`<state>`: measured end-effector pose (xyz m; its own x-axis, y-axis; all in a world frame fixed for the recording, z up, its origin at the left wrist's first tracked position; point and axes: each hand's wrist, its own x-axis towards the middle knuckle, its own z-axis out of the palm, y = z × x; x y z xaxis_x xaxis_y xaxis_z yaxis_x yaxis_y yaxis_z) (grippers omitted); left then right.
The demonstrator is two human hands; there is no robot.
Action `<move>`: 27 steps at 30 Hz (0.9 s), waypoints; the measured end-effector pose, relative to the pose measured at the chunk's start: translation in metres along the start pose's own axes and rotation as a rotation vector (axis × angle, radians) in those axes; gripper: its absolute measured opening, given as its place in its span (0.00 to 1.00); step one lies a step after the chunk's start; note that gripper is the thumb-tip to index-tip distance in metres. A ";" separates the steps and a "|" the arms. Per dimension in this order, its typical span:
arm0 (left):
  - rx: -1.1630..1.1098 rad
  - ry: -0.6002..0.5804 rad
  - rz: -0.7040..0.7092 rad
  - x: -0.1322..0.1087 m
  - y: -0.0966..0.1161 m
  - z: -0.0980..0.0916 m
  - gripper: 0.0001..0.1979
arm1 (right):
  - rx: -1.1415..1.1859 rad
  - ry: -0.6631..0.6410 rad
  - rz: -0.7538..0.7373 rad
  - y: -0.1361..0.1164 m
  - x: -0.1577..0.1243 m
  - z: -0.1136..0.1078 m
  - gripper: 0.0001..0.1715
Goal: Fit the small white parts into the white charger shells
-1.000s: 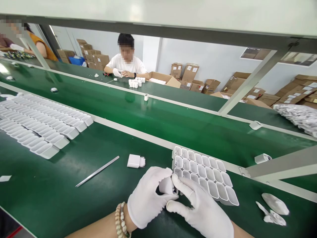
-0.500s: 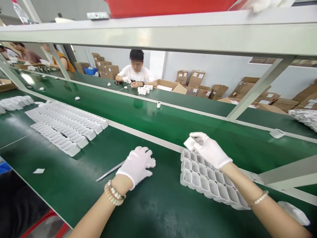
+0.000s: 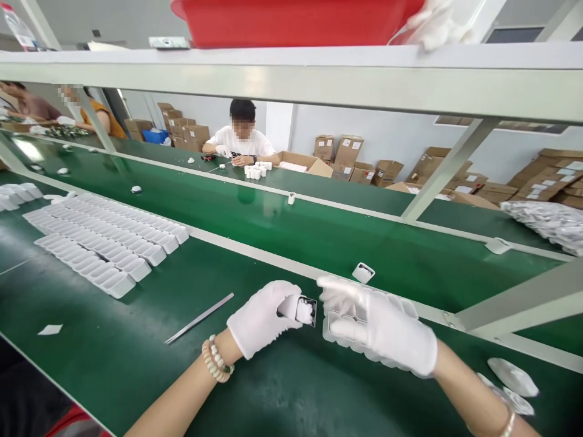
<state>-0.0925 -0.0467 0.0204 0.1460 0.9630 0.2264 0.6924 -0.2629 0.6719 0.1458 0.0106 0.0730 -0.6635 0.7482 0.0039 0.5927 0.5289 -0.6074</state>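
Observation:
My left hand (image 3: 266,318), in a white glove, is closed around a small white plastic part with a dark, square open end (image 3: 306,311). My right hand (image 3: 382,328), also gloved, holds nothing; its slightly blurred fingers are apart and point toward that part. It hovers over a block of white open cups (image 3: 334,328) and hides much of it. Just beyond, a white cup with something dark inside (image 3: 363,272) lies on the green conveyor belt. Metal tweezers (image 3: 200,318) lie on the table left of my left hand.
Rows of white cups (image 3: 113,237) cover the left of the green table. Overhead runs a shelf (image 3: 291,82) bearing a red bin (image 3: 296,24). A slanted post (image 3: 449,170) stands at right. A co-worker (image 3: 241,139) sits across the belt.
My right hand has let go of a white cup on the belt and come back toward my left. My left hand has lifted the white part beside it and turned; the tweezers lie free.

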 end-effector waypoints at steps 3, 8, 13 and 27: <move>-0.153 0.098 0.142 -0.010 0.007 0.009 0.22 | -0.050 0.016 -0.050 -0.019 -0.019 0.024 0.37; -0.165 0.132 0.231 -0.019 0.013 0.017 0.21 | -0.157 0.193 -0.206 -0.024 -0.024 0.040 0.21; -0.153 0.099 0.216 -0.020 0.017 0.016 0.19 | -0.220 0.145 -0.255 -0.026 -0.023 0.034 0.08; -0.134 0.144 0.193 -0.019 0.009 0.005 0.22 | 0.046 0.376 -0.074 -0.017 -0.043 0.008 0.24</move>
<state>-0.0855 -0.0666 0.0181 0.1569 0.8787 0.4509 0.5606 -0.4551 0.6918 0.1606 -0.0337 0.0771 -0.4852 0.8077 0.3348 0.5228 0.5750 -0.6293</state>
